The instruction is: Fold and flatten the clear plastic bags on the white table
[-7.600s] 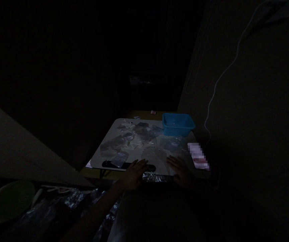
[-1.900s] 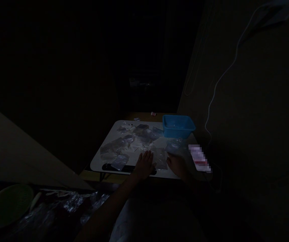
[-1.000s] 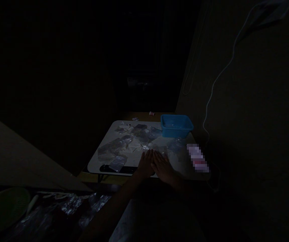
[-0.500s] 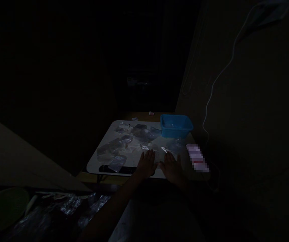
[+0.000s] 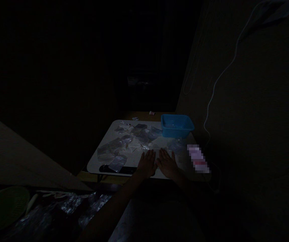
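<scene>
In dim light, my left hand (image 5: 146,164) lies flat at the near side of a white table (image 5: 94,163), fingers stretched forward. Beside it my right hand (image 5: 167,164) also lies flat, its thumb close to the left one. A clear plastic sheet or bag (image 5: 161,152) seems to lie under the fingertips, though the dark hides its outline. Several crumpled clear plastic bags (image 5: 144,134) are spread beyond and to the left of the hands. A long black strip (image 5: 129,170) along the near edge runs partly behind my left hand.
A blue plastic basin (image 5: 176,131) stands at the table's back right. A pixelated pinkish object (image 5: 198,158) lies at the right edge. A white cable (image 5: 213,89) hangs down the right wall. Shiny plastic (image 5: 71,203) and a green round basin (image 5: 5,208) sit low at left.
My right hand has shifted left and slightly forward, closer to my left hand. A bright shiny patch of plastic by its fingertips is no longer visible. My left hand stays nearly in place.
</scene>
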### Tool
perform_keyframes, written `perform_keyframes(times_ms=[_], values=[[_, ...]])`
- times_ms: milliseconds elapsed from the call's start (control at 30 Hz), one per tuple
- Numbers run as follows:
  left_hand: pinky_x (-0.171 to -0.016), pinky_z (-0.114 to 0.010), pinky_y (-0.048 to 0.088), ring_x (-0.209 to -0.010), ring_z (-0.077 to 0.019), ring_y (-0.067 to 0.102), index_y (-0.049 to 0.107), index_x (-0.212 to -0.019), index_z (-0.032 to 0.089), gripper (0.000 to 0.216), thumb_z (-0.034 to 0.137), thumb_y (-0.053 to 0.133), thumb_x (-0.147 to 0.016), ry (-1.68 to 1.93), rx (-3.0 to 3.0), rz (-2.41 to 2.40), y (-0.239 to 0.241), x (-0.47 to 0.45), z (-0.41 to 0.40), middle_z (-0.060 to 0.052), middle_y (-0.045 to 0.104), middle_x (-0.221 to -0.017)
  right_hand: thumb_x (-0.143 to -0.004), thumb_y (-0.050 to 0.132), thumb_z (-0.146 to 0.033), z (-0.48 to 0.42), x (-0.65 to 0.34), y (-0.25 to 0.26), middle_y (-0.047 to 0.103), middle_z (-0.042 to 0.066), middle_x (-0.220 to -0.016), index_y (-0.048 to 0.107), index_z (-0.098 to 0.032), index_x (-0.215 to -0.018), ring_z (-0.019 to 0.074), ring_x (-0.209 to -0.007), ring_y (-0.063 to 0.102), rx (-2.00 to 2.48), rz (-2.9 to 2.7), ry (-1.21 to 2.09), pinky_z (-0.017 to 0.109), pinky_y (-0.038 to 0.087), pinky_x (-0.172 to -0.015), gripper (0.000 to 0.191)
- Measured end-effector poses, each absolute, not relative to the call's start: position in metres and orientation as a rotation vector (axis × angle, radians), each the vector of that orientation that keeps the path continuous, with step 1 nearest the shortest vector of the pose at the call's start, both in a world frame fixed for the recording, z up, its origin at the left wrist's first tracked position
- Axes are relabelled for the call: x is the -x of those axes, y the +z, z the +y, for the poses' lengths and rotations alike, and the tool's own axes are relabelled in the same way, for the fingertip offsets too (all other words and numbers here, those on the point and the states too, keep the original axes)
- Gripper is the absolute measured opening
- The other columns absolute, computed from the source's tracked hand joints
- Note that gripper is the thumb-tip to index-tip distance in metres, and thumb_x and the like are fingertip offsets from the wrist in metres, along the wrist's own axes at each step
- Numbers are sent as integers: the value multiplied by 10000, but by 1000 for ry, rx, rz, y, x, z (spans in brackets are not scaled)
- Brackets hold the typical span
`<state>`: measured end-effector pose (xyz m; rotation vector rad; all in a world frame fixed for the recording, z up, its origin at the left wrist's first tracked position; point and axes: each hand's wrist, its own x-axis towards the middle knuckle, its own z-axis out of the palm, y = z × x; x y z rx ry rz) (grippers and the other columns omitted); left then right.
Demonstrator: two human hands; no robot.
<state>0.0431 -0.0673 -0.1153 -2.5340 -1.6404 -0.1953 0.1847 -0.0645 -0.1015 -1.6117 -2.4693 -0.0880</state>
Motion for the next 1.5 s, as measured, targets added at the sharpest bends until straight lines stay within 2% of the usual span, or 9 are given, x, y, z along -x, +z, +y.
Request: perform_keyframes(times_ms=[167,300,467,633,733,833,1133,1333,1500], values=[[-1004,-416,171,-1263,-236,192,250,-1311,115,542,408,212,-857,-204,2521,-1622,-116,-43,-67,-107,244,-1377,-869,142,-424,-65,-186,-103,257,139,-1362,316,-86,-1283,231,-1262,186,1721,-2381,-119,485,31,-995,562],[-998,-379,199,-1259,-229,211,284,-1292,71,550,409,193,-867,-193,2470,-1720,-110,-37,-63,-143,285,-1353,-861,157,-455,-65,-184,-103,251,146,-1363,325,-91,-1281,244,-1262,181,1734,-2359,-114,484,60,-989,580],[-993,-421,199,-1253,-211,233,311,-1282,118,496,371,165,-881,-213,2398,-1770,-105,-15,-55,-115,307,-1348,-863,157,-446,-66,-183,-102,254,137,-1365,328,-98,-1279,241,-1266,167,1729,-2358,-118,483,75,-987,569],[-984,-422,230,-1239,-223,264,336,-1262,74,498,363,200,-879,-219,2388,-1785,-102,-9,-53,-139,331,-1330,-864,156,-442,-66,-183,-102,243,132,-1370,309,-99,-1289,235,-1267,164,1748,-2364,-88,479,77,-988,567],[-977,-392,255,-1231,-230,278,349,-1249,50,462,296,236,-875,-266,2385,-1770,-98,-22,-55,-158,361,-1308,-864,145,-446,-65,-184,-103,234,133,-1373,302,-105,-1293,234,-1266,166,1752,-2364,-87,475,83,-988,570],[-983,-342,261,-1230,-198,284,316,-1274,82,442,237,261,-863,-285,2537,-1590,-96,-36,-57,-123,349,-1325,-863,128,-459,-65,-184,-104,249,138,-1367,319,-100,-1285,236,-1267,166,1740,-2364,-101,476,85,-987,585],[-1000,-408,196,-1256,-231,221,303,-1287,97,528,404,194,-871,-230,2399,-1727,-109,-29,-54,-134,305,-1344,-864,131,-445,-66,-183,-104,247,130,-1368,298,-92,-1294,236,-1265,177,1731,-2344,-113,479,80,-991,581],[-1004,-399,191,-1253,-232,227,297,-1286,77,549,417,203,-866,-242,2401,-1714,-109,-27,-55,-147,301,-1344,-862,132,-440,-66,-182,-103,241,135,-1368,271,-72,-1302,228,-1266,175,1761,-2331,-83,475,85,-994,589],[-996,-411,197,-1256,-232,219,286,-1294,98,541,416,200,-864,-223,2405,-1725,-109,-28,-54,-136,304,-1345,-861,160,-424,-61,-193,-99,247,106,-1373,263,-113,-1308,214,-1265,183,1712,-2404,-17,479,111,-990,554]])
